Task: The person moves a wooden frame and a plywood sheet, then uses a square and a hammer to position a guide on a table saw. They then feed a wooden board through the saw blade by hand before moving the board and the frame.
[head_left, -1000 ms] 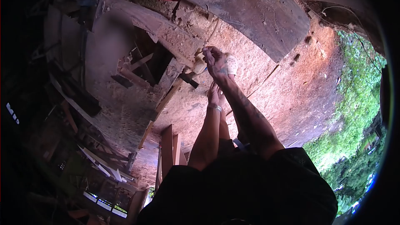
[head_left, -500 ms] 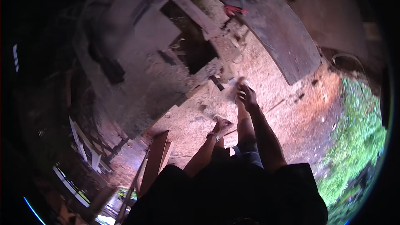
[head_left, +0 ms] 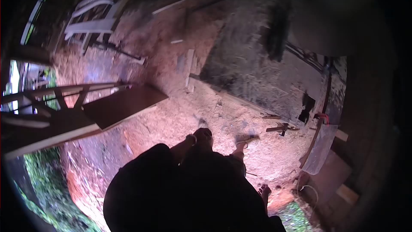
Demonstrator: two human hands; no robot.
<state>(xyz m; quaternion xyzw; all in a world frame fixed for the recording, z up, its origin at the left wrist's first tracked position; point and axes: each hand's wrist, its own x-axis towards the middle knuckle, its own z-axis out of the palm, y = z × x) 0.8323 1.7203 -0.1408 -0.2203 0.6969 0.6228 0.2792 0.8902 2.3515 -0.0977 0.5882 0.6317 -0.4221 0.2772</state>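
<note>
Low in front of my dark clothing, my left hand [head_left: 203, 136] hangs above the shavings-covered ground [head_left: 180, 118], a band round its wrist; its fingers are too dark and small to read. Further right and lower, my right hand [head_left: 265, 190] hangs beside my body with its fingers apart and nothing visible in it. One of my feet [head_left: 247, 139] shows between the hands. A dark tool-like piece [head_left: 278, 129] lies by the edge of the large worktable [head_left: 244, 64].
On the left, a brown board [head_left: 124, 105] rests by a wooden frame. Pale slatted pieces [head_left: 96, 25] stand at the upper left. A red object [head_left: 322, 117] sits by a plank [head_left: 321, 150] at the right. Grass [head_left: 51, 189] shows at the lower left.
The view has swung round to the left, so the worktable now shows at the upper right and the brown board at the left. My right hand has moved away from my left, down beside my body.
</note>
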